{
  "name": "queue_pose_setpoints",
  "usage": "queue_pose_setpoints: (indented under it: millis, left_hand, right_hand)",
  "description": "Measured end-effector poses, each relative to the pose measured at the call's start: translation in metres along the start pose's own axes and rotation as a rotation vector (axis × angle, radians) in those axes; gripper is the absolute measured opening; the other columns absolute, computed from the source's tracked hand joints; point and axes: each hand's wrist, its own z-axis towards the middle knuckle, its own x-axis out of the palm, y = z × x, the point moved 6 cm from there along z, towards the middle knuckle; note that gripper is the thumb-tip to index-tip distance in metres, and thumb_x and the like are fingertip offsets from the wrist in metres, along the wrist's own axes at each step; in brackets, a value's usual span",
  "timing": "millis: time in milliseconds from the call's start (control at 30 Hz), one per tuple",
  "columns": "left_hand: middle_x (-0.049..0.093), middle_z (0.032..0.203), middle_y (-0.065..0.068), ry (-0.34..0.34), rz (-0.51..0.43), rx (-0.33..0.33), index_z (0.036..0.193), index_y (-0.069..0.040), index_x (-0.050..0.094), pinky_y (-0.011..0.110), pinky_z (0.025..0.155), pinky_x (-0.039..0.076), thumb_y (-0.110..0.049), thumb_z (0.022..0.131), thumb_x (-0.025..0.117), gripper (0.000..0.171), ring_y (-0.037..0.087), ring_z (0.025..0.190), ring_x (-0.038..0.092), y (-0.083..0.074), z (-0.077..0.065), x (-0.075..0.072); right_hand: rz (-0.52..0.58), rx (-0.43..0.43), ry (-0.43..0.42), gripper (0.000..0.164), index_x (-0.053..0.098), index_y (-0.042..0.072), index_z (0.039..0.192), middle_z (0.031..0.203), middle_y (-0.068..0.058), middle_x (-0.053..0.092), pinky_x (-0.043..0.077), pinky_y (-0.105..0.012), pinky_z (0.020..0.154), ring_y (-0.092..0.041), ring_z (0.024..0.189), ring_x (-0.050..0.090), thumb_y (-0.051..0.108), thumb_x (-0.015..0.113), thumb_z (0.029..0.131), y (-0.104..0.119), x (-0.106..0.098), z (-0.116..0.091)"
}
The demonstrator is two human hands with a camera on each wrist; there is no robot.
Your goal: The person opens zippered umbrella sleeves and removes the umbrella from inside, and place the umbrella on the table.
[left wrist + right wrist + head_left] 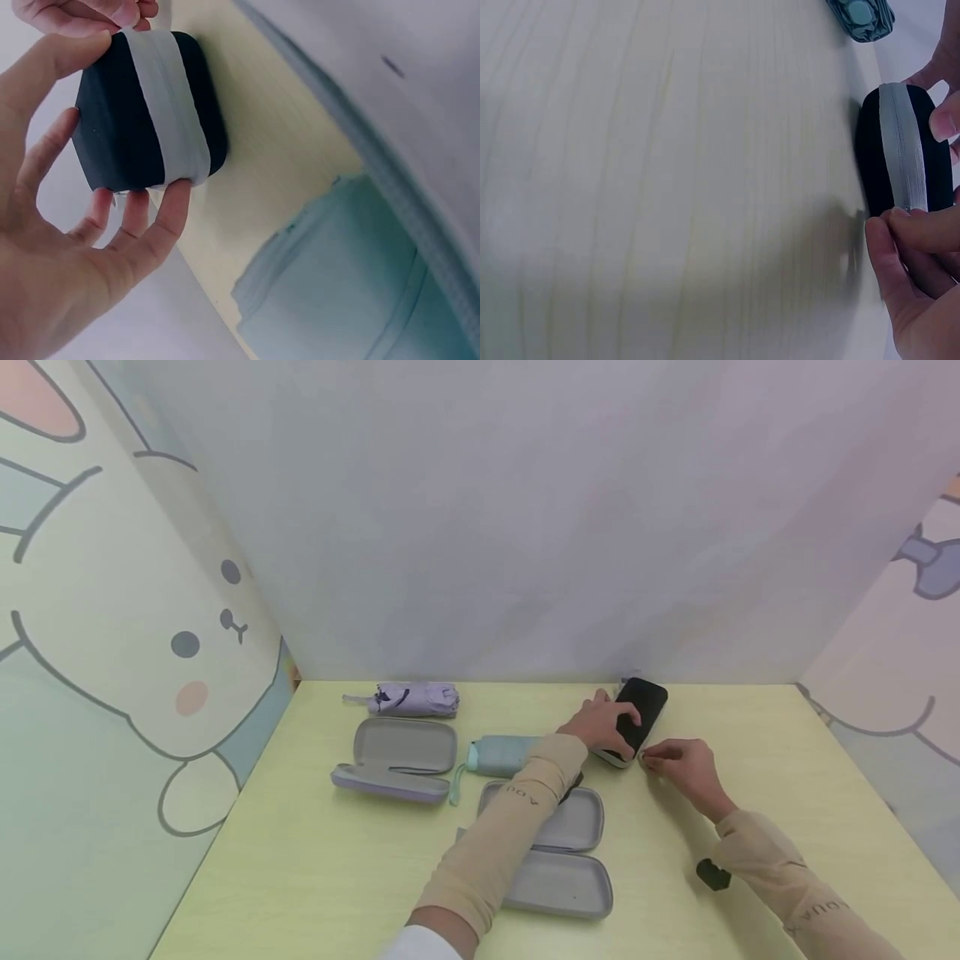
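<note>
A black zip case (647, 700) with a pale zipper band (904, 150) lies at the back right of the table. My left hand (600, 724) grips it across its width; in the left wrist view the thumb is on one edge and the fingertips (176, 196) are on the opposite side. At the case's near end, my right hand (684, 768) pinches the zipper pull between thumb and fingers, which largely hide it. The zipper band looks closed along the side seen in the right wrist view.
A blue-green folded umbrella (495, 755) and an open grey glasses case (562, 885) lie by my left forearm. Further left are another open glasses case (405, 745) and a purple folded umbrella (416, 699). A small black object (712, 874) sits beside my right forearm.
</note>
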Motion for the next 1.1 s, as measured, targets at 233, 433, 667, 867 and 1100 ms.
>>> queue_pose_setpoints:
  millis: [233,433,667,867,1100]
  left_hand:
    - [0.037,0.118,0.000,-0.006,-0.010,-0.043,0.107,-0.039,0.058,0.028,0.063,0.041,-0.034,0.067,0.084,0.048,0.018,0.096,0.040,0.001,0.000,0.000]
    - [0.036,0.118,0.000,0.002,-0.033,-0.061,0.107,-0.038,0.058,0.028,0.063,0.041,-0.034,0.067,0.083,0.048,0.019,0.096,0.039,0.000,-0.001,0.002]
    - [0.038,0.118,0.001,-0.017,0.005,-0.057,0.108,-0.037,0.059,0.027,0.063,0.040,-0.036,0.067,0.083,0.048,0.019,0.092,0.039,-0.006,-0.003,0.002]
    - [0.039,0.118,0.002,-0.031,0.017,-0.074,0.108,-0.036,0.059,0.026,0.060,0.040,-0.035,0.068,0.083,0.047,0.019,0.089,0.038,-0.012,-0.007,0.000]
    - [0.037,0.118,0.001,-0.049,0.004,-0.084,0.106,-0.037,0.059,0.026,0.059,0.040,-0.037,0.067,0.083,0.046,0.018,0.090,0.038,-0.009,-0.004,0.003]
  right_hand:
    - [0.011,-0.002,0.022,0.011,0.072,-0.006,0.090,0.083,-0.017,0.071,0.047,-0.017,0.057,-0.014,0.069,0.067,0.000,0.070,0.081,0.002,0.003,-0.001]
    - [-0.025,-0.010,0.017,0.010,0.073,-0.004,0.090,0.082,-0.015,0.071,0.047,-0.018,0.057,-0.014,0.069,0.067,0.001,0.070,0.082,-0.001,0.003,-0.004]
    - [-0.067,-0.022,0.009,0.009,0.074,-0.002,0.089,0.082,-0.011,0.072,0.047,-0.019,0.058,-0.009,0.070,0.064,0.003,0.070,0.082,0.001,0.002,-0.010]
    - [-0.059,-0.009,0.000,0.009,0.074,-0.001,0.088,0.082,-0.012,0.072,0.047,-0.018,0.058,-0.008,0.070,0.064,0.003,0.070,0.082,0.001,0.000,-0.013]
    - [-0.056,-0.042,-0.010,0.007,0.074,0.000,0.085,0.079,-0.010,0.071,0.046,-0.017,0.057,-0.005,0.068,0.063,0.003,0.071,0.080,0.004,0.002,-0.016]
